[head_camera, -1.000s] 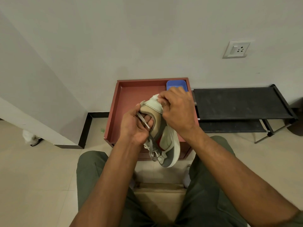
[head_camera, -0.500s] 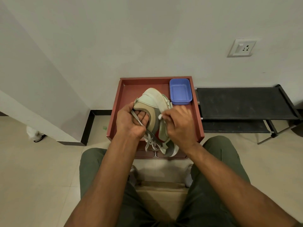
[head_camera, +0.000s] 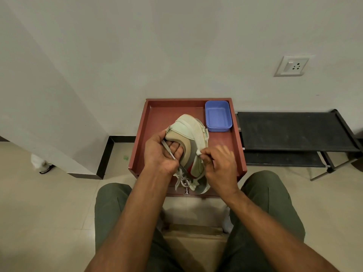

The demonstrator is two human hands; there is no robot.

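Observation:
A worn beige and pale-green sneaker (head_camera: 188,130) is held on its side above a red-brown cabinet top (head_camera: 157,122), heel away from me. My left hand (head_camera: 161,154) grips it, fingers tucked inside the opening, with a lace end lying across the palm. My right hand (head_camera: 218,165) pinches a small white wad (head_camera: 198,152) against the edge of the sole. Loose laces hang below the shoe.
A shallow blue plastic tub (head_camera: 218,116) sits at the cabinet top's back right corner. A low black rack (head_camera: 290,130) stands to the right against the wall. My legs in green trousers frame a wooden stool edge below. A wall socket (head_camera: 292,65) is at upper right.
My right hand left the shoe's heel and came down to the side of the sole, now pinching a white wad there. The shoe sank slightly and the blue tub came into view.

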